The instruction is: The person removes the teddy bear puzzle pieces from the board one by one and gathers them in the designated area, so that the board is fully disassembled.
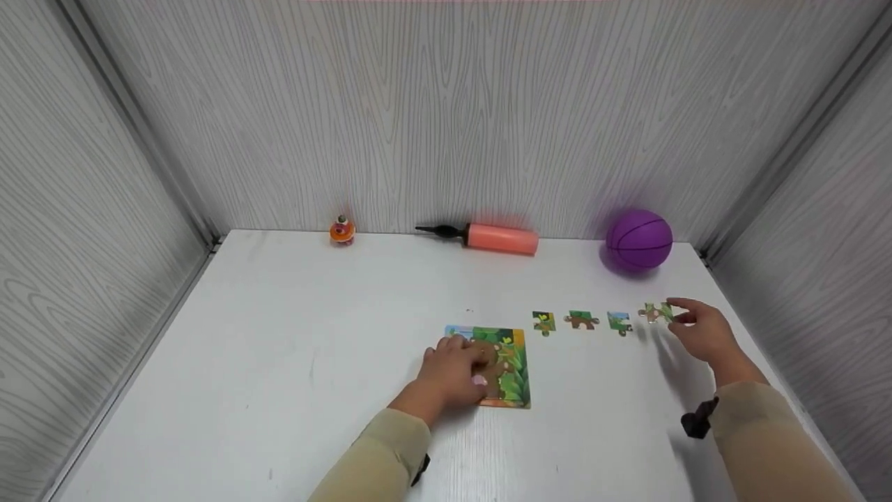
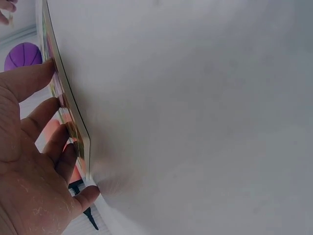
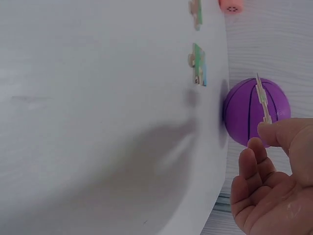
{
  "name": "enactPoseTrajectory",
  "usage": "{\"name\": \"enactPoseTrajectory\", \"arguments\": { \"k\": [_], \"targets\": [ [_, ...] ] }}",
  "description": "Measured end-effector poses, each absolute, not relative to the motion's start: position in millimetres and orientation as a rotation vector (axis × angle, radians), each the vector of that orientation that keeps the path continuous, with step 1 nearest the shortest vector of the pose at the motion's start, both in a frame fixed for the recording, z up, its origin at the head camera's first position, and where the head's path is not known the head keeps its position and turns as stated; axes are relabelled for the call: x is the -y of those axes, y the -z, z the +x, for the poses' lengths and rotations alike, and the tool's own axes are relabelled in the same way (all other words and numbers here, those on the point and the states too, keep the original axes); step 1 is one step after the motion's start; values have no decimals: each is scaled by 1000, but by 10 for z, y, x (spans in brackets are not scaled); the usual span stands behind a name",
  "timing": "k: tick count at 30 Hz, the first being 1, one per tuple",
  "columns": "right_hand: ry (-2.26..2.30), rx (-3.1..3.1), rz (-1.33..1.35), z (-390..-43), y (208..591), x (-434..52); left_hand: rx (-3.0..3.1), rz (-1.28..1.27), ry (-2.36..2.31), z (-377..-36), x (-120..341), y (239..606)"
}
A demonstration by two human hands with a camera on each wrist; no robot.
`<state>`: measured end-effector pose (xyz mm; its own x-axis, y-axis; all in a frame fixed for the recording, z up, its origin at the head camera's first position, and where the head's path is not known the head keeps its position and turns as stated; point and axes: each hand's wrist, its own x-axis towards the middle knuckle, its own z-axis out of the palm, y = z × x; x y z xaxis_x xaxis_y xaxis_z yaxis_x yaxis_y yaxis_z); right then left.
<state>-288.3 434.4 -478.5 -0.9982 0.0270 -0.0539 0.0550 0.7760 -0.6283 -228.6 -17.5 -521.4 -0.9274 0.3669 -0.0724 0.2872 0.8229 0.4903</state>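
Two hands work: the right hand (image 1: 700, 333) pinches a piece (image 1: 656, 312) right of the puzzle (image 1: 507, 366); the left hand (image 1: 453, 373), fingers spread, presses the puzzle.

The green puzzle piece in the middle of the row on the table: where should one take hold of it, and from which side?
The middle puzzle piece lies flat on the white table, apart from its neighbours, so probably come from above and pinch its two opposite straight edges with fingertips. Being thin, it may need tipping up at one edge first. The right hand, already pinching the end piece, is nearest.
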Motion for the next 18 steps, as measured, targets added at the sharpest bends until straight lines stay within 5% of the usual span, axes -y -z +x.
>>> {"name": "enactPoseTrajectory", "arguments": {
  "k": [18],
  "targets": [
    [1064, -2732, 373, -2940, 5165, -4380, -2839, 525, -724, -2281, 187, 5217]
  ]
}}
